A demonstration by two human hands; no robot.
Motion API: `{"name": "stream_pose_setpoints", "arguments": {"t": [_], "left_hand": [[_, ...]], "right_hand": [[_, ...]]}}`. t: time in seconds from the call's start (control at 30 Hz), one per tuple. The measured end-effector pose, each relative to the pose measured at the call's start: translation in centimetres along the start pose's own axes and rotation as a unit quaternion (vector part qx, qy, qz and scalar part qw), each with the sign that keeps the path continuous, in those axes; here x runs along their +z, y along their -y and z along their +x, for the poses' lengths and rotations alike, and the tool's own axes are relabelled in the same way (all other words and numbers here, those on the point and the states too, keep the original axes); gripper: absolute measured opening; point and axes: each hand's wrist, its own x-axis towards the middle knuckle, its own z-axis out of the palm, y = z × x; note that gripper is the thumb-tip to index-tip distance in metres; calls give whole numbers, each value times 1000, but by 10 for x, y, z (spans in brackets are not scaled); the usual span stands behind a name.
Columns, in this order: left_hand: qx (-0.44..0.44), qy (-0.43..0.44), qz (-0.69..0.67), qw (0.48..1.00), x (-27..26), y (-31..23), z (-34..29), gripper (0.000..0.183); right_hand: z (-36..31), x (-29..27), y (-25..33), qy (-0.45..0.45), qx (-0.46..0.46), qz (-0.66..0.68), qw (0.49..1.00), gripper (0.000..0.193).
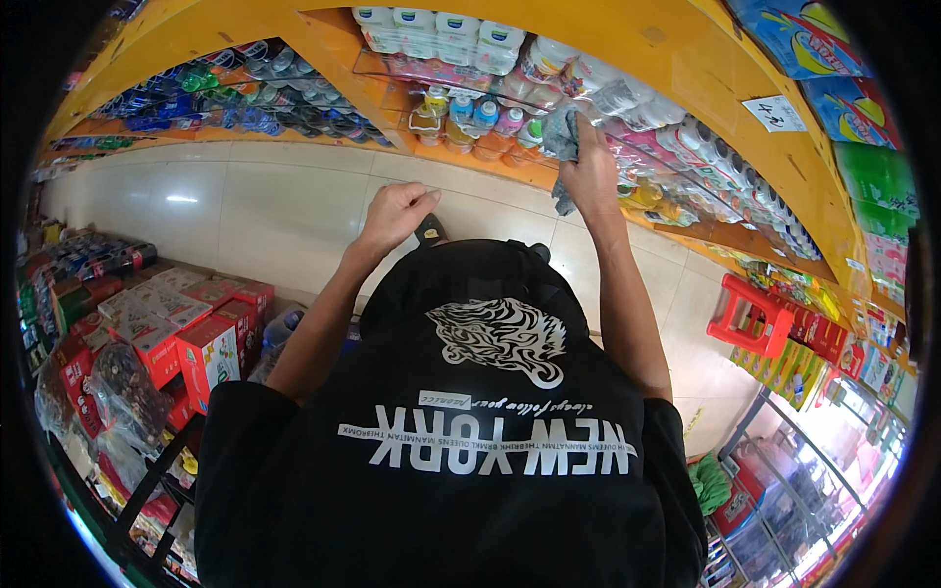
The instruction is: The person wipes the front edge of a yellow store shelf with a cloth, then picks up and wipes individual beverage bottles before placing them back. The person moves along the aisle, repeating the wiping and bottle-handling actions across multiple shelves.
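My right hand (591, 174) grips a grey cloth (562, 137) and holds it up against the bottles (470, 116) on the orange shelf (490, 157) ahead. The cloth hangs down past my wrist. My left hand (395, 214) hovers lower, over the floor in front of that shelf, with its fingers curled and nothing seen in it. My black printed T-shirt fills the lower middle of the view.
Orange shelves (323, 49) with bottles and packs curve along the top and right. Red and white boxes (186, 338) and bagged goods stand on a rack at the left. A red plastic stool (750, 316) sits on the pale tiled floor (245, 211) at the right.
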Motion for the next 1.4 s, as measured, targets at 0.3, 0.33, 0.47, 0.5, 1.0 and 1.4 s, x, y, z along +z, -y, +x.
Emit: {"name": "stream_pose_setpoints", "arguments": {"t": [0.3,0.33,0.47,0.5,1.0,1.4], "left_hand": [[-19,-10,-47,999,-13,23,-10,41],[-19,-15,-51,998,-13,24,-11,41],[-16,-41,-83,996,-17,15,-10,43],[-18,-46,-81,995,-20,14,-10,43],[260,-264,56,927,-109,-98,63,35],[155,-215,113,958,-115,-108,111,49]], "right_hand": [[19,15,44,70,-24,-44,996,63],[24,18,46,84,-25,-59,994,65],[39,16,59,120,-20,-66,990,64],[39,15,62,122,-23,-52,991,63],[64,-23,98,-5,-30,197,980,63],[82,-24,93,63,14,186,980,64]]}}
